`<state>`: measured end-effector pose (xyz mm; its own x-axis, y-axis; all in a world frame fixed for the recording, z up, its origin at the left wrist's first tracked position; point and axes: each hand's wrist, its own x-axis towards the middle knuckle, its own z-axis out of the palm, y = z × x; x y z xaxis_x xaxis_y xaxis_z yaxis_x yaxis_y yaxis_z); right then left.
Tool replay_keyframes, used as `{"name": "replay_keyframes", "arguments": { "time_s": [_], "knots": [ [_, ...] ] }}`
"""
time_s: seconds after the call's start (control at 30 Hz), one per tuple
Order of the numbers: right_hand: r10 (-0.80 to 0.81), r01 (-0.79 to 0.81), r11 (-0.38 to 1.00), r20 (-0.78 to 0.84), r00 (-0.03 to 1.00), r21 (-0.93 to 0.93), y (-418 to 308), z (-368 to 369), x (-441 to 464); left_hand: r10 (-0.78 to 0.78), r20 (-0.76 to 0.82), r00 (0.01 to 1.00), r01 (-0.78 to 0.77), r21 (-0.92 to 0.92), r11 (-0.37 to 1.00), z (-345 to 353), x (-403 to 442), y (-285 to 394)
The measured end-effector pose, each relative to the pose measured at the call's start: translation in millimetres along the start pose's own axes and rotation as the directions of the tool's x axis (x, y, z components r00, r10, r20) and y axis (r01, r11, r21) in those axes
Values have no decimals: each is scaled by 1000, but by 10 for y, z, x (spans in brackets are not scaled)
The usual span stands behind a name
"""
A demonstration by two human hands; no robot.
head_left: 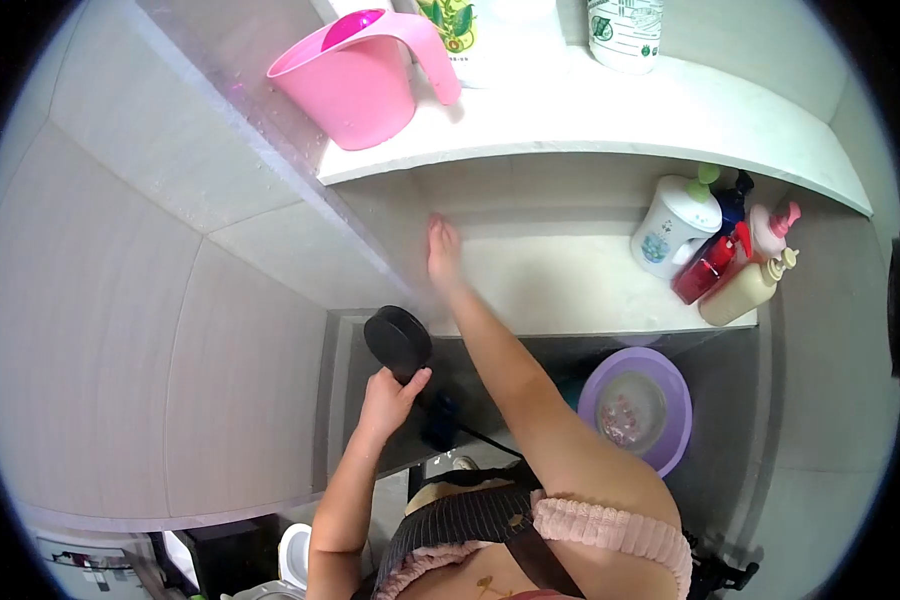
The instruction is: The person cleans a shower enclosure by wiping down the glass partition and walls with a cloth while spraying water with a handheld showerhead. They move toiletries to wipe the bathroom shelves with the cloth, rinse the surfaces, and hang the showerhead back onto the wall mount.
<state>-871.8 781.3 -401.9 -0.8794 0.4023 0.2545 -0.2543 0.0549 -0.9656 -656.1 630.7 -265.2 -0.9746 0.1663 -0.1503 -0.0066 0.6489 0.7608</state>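
Observation:
My left hand [391, 402] is wrapped round the handle of a black shower head [397, 338], its round head tilted up toward the niche. My right hand [443, 248] reaches into the left end of the white lower shelf [540, 275], close to the glass panel [300, 180]. The fingers of that hand are stretched out with nothing in them; whether the palm touches the wall I cannot tell. Fine spray seems to blur the glass edge between the shower head and my right hand. A black hose [492, 441] runs below.
Several pump bottles, among them a red bottle [705, 270] and a cream bottle [742, 292], crowd the lower shelf's right end beside a white jug-shaped bottle [676, 228]. A pink jug [355, 85] stands on the upper shelf [580, 115]. A purple basin [678, 400] with water sits below right.

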Motion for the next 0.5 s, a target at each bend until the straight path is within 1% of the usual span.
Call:
{"name": "replay_keyframes", "arguments": {
  "time_s": [0.03, 0.07, 0.1, 0.17, 0.2, 0.27, 0.3, 0.33, 0.37, 0.4, 0.47, 0.5],
  "knots": [
    [49, -48, 998, -15, 999, 30, -66, 7, 29, -5, 0, 1000, 5, 4, 1000, -3, -23, 1],
    [50, -50, 998, -14, 999, 33, -108, -49, -67, -13, 6, 1000, 13, 7, 1000, -7, -42, 8],
    [153, -149, 988, 145, 978, -39, -325, -195, -224, -16, 9, 1000, 16, 8, 1000, -14, -27, 19],
    [254, -226, 966, 299, 920, -127, -472, -243, -296, 7, -9, 1000, -7, -7, 1000, -8, -33, 8],
    [100, -110, 993, 180, 979, 47, -436, -174, -278, 26, -22, 999, -26, -18, 999, -7, -21, -5],
    [-16, 6, 978, 47, 999, 209, -294, -87, -171, -7, -20, 1000, 7, 7, 1000, -4, -6, -70],
    [-37, 36, 999, 45, 998, 36, -185, -86, 86, -37, -16, 999, 38, 25, 999, 14, -25, -130],
    [-61, 68, 989, 58, 996, -134, -94, -64, 164, -68, -26, 997, 69, 20, 997, 33, -57, -178],
    [-41, 53, 990, 88, 995, -129, -117, -63, -1, -65, -76, 995, 65, 7, 998, 46, -91, -228],
    [-178, 184, 969, 52, 983, -165, -235, -94, -193, -57, -127, 990, 56, -5, 998, 55, -131, -307],
    [-320, 323, 924, 49, 946, -205, -410, -136, -561, -87, -168, 982, 78, -57, 995, 160, -151, -660],
    [-314, 315, 948, 25, 949, -44, -500, -146, -854, -124, -191, 974, 105, -108, 989, 164, -212, -791]
  ]
}}
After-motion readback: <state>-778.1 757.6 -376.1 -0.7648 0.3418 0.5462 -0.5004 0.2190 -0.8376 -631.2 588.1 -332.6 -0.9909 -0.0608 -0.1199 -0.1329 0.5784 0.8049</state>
